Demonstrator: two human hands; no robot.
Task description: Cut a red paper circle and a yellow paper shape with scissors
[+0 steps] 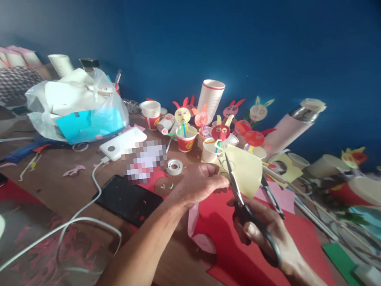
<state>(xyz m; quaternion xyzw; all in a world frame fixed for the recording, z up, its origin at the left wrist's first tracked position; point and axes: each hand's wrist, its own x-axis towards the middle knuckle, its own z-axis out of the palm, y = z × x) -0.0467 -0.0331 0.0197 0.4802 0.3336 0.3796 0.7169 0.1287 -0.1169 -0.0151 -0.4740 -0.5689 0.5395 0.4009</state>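
My left hand [200, 183] pinches the left edge of a pale yellow paper sheet [248, 168] that has small drawn curves on it. In my right hand [268, 226] is a pair of black-handled scissors [236, 190], with fingers in the loops and blades pointing up against the yellow sheet. Under both hands lies a large red paper sheet [261, 254] with a curved cut edge. Just beyond the sheet stand paper cups [186, 139] with paper animal faces [182, 116] on top.
A phone [128, 199], white power bank [123, 143], cable and tape roll [174, 167] lie left. Behind are a stuffed plastic bag [79, 105], stacked cups [211, 99] and a tilted flask [295, 124]. A utility knife [272, 198] lies right. Pink scraps cover the floor; someone's checkered sleeve [1, 84] shows.
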